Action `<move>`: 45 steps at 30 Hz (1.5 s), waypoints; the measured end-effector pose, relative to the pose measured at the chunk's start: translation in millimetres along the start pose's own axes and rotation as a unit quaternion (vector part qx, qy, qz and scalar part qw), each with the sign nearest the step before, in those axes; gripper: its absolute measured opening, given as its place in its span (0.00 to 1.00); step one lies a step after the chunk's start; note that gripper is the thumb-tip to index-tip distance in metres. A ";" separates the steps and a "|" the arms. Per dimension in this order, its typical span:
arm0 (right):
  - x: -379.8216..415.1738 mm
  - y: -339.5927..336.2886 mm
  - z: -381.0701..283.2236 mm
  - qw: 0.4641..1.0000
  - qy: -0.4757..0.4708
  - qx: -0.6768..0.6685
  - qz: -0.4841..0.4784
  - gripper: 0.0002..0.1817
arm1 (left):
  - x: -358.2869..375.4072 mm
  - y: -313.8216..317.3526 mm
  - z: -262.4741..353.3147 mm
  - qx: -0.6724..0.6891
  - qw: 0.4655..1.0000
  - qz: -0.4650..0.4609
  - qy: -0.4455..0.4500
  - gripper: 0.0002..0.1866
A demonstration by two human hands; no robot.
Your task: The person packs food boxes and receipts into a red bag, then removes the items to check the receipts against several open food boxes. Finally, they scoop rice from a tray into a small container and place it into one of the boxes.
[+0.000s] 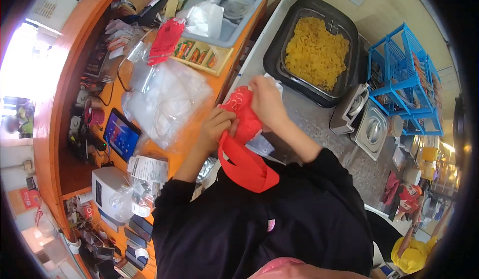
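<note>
In front of my chest, both hands are on a red cloth bag (244, 117) with white printing, crumpled between them. My left hand (217, 125) is closed on its left side, with the fingers bent over the fabric. My right hand (265, 102) grips the upper right part, its fingertips curled at the edge. From the lower end a wide red strap (249, 174) hangs in a loop against my black top. Clear plastic bags (167, 102) lie on the orange counter left of my left hand.
A black roasting pan (273, 54) of yellow food stands beyond my right hand. A blue-grey tub (239, 34) and a tray of sachets (219, 62) are at the upper left. A tablet (121, 134), a white printer (107, 185) and blue baskets (399, 79) flank me. A person in yellow (413, 254) is at the lower right.
</note>
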State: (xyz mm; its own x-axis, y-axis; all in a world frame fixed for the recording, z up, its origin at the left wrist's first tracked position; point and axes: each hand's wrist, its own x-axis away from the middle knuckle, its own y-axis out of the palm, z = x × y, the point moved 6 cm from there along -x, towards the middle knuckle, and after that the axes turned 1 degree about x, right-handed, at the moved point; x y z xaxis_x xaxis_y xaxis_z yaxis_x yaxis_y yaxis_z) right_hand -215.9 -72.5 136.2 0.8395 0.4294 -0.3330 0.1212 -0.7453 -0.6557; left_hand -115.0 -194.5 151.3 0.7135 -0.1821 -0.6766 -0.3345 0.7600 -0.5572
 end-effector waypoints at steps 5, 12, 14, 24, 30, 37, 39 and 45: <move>27.7 -30.5 40.5 0.991 -0.039 -0.018 -0.125 0.24 | -4.8 -4.5 -0.8 0.018 0.997 0.052 -0.055 0.18; 34.4 -40.7 37.7 0.987 -0.010 0.104 -0.121 0.20 | 11.3 -6.4 -6.7 0.010 0.977 0.106 -0.187 0.17; 38.4 -54.0 23.7 0.985 -0.006 0.127 -0.118 0.18 | 15.2 -7.3 -0.8 0.064 0.943 0.201 -0.259 0.17; 71.0 -15.4 59.0 0.996 0.010 0.043 -0.076 0.22 | 77.4 50.0 92.3 -0.002 0.998 0.013 -0.055 0.12; 96.6 -15.2 25.6 0.993 -0.046 0.094 -0.054 0.21 | -31.8 86.8 70.6 -0.270 0.945 -0.164 -0.078 0.17; 147.9 -127.3 60.5 0.981 0.095 -0.052 0.159 0.20 | -17.3 103.5 51.2 -0.321 0.916 -0.238 0.011 0.15; 181.2 -174.1 97.5 0.908 0.235 0.048 0.344 0.19 | -10.7 97.1 54.1 -0.263 0.935 -0.235 0.036 0.14; 194.1 -192.0 165.5 0.895 0.299 0.093 0.318 0.21 | -18.9 66.4 73.9 -0.223 0.954 -0.193 0.059 0.15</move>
State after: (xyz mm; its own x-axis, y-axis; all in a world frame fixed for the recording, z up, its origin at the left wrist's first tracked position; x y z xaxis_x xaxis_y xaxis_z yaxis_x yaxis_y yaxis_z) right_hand -163.9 238.3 85.2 0.8473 -0.4422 -0.2942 -0.5258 -0.6200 -0.5823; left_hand -105.2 -94.5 162.6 0.7707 -0.4837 -0.4148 -0.3085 0.2865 -0.9071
